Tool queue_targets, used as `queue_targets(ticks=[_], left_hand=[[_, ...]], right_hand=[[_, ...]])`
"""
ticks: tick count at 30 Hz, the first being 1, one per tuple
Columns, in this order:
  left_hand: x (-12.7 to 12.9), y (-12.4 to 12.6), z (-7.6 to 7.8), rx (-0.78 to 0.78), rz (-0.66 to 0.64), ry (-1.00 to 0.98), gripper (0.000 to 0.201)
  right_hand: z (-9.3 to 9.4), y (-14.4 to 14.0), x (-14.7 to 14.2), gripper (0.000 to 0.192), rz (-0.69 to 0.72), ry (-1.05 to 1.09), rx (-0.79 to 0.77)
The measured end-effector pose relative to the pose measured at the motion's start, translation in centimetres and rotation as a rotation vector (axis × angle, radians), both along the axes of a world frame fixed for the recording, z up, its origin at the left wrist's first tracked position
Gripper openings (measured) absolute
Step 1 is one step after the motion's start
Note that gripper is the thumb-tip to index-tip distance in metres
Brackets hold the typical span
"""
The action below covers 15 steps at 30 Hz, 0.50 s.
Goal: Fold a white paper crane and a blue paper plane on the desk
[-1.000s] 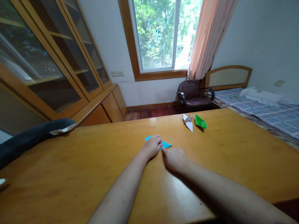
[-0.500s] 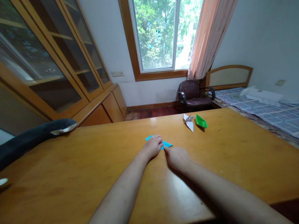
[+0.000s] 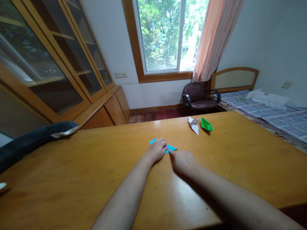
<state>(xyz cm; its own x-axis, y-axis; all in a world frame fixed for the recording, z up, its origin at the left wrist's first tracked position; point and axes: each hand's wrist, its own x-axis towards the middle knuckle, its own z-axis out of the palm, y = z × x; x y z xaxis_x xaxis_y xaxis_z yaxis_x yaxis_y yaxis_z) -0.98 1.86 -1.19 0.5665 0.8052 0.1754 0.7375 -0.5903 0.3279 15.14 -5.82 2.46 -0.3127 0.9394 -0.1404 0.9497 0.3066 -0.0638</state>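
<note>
A folded piece of blue paper (image 3: pixel 171 148) lies on the wooden table, partly covered by my hands. Across its middle rests my left hand (image 3: pixel 157 149), its fingers curled down and pinning the paper against the tabletop. My right hand (image 3: pixel 184 162) is just to the right and nearer to me. Its index fingertip presses at the near edge of the paper, while the other fingers are folded in. Farther back stand a green paper boat (image 3: pixel 206 125) and, beside it, a white origami bird-like figure (image 3: pixel 193 125).
A dark, curved plush-looking thing (image 3: pixel 35 139) lies along the left side of the wooden table (image 3: pixel 83 179). Beyond the far edge are a maroon armchair (image 3: pixel 198 95) and a bed with a checked cover (image 3: pixel 271 111). A glass-door cabinet (image 3: pixel 69 57) stands at left.
Almost nothing has changed. My right index fingertip has slid very slightly along the paper's near edge, and both hands keep their places.
</note>
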Motion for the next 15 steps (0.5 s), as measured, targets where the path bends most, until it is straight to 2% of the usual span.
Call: queue_targets(ticks=[11,15], left_hand=[[0.07,-0.09,0.11,0.009,0.000,-0.004,0.013],[0.10,-0.08,0.13,0.014,0.002,0.005,0.013]], right_hand=[[-0.10,-0.03,-0.13,0.036,-0.007,0.005,-0.004],[-0.41,0.13,0.63,0.039,-0.061,-0.009,-0.002]])
